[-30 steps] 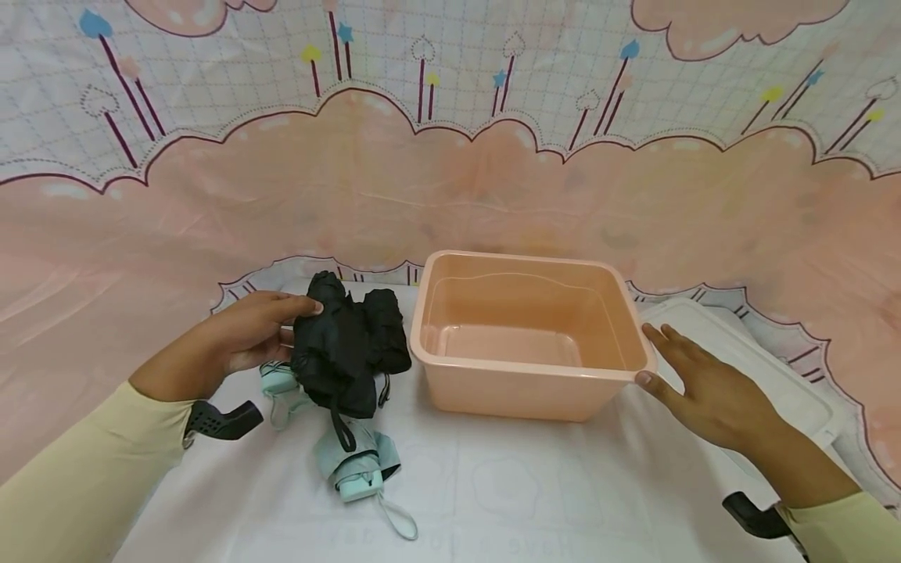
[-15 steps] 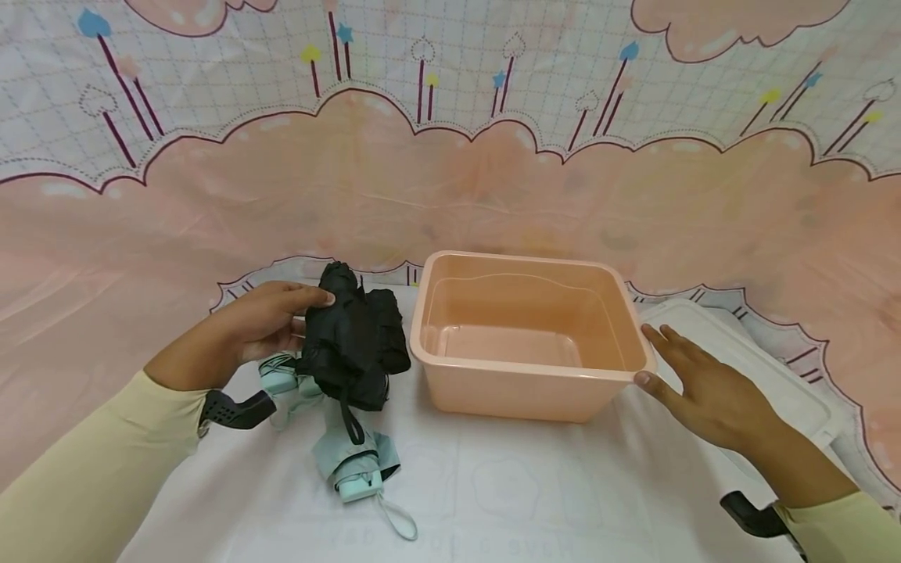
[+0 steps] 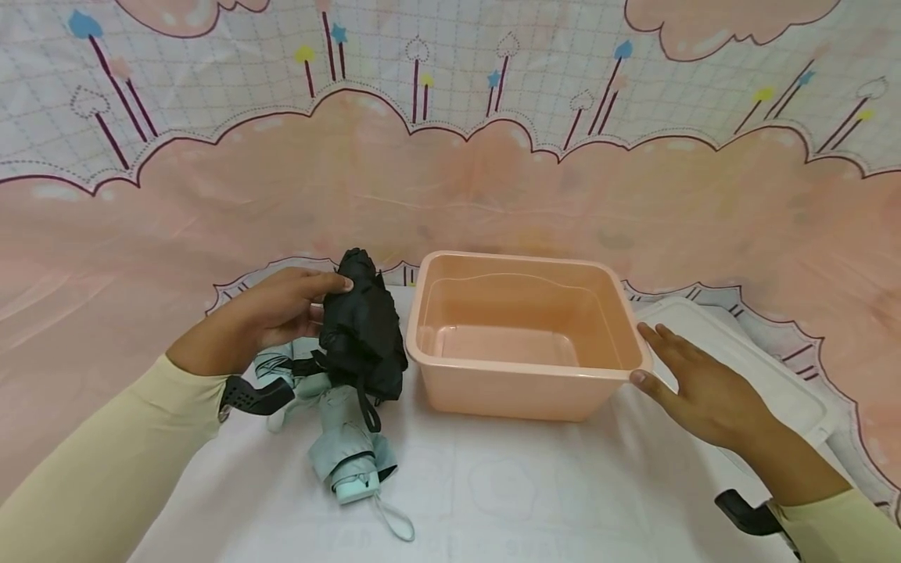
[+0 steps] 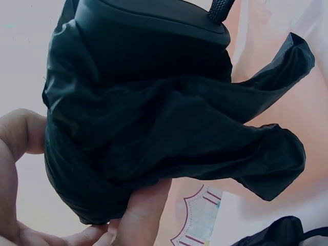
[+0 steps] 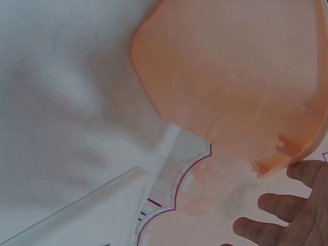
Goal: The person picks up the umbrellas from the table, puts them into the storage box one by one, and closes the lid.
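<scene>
My left hand point(image 3: 281, 309) grips a black folded umbrella point(image 3: 362, 336) by its far end, thumb on top, just left of the peach plastic bin point(image 3: 507, 391). In the left wrist view the same umbrella point(image 4: 143, 118) shows its flat handle end, a strap and loose cloth flaps. Below it lies a light green folded umbrella point(image 3: 345, 438) with a wrist loop, and a second light green umbrella point(image 3: 271, 363) is partly covered by the hand and the black one. My right hand point(image 3: 704, 391) has its fingers spread, fingertips at the bin's right rim.
To the right, partly under my right forearm, lies a white lid point(image 3: 739, 360). Another black item point(image 4: 277, 233) shows at the lower corner of the left wrist view. White sheeting point(image 3: 535, 485) covers the front; a patterned peach cloth point(image 3: 493, 195) rises behind.
My left hand has moved right and away from me with the black umbrella, which now hides the other black one behind it. The right hand has stayed at the bin's rim.
</scene>
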A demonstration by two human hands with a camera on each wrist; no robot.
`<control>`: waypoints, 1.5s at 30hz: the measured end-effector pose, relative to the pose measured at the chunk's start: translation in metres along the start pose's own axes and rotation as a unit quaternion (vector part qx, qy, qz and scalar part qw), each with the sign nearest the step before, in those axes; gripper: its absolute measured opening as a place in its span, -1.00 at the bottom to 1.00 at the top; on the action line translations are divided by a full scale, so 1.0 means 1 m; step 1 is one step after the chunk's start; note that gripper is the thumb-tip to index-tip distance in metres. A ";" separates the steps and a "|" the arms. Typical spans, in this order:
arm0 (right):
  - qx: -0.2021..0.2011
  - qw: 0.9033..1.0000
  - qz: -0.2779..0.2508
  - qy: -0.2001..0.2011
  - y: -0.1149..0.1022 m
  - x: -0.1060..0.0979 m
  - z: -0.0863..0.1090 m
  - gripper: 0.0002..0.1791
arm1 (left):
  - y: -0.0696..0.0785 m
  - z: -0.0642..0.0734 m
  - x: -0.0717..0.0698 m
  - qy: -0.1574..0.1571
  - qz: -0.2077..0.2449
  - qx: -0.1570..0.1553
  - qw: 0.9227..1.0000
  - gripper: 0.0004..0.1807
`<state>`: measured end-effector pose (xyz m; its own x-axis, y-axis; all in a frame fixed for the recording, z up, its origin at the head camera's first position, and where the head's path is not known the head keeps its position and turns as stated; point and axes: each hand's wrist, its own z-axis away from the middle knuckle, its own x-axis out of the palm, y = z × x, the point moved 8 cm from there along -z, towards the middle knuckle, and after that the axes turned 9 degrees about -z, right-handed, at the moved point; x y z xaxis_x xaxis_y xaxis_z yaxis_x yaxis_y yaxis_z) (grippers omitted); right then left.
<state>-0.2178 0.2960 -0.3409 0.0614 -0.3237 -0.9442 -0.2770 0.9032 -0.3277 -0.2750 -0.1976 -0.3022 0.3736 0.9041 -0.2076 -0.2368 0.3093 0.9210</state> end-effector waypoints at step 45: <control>-0.001 1.000 0.004 -0.005 -0.003 -0.001 0.001 -0.12 | 0.038 -0.028 0.030 0.018 0.037 0.017 0.999 -0.33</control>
<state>-0.2159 0.2935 -0.3392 0.0689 -0.3135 -0.9471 -0.2792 0.9054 -0.3199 -0.2980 -0.1509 -0.2828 0.3233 0.9345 -0.1490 -0.2324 0.2311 0.9448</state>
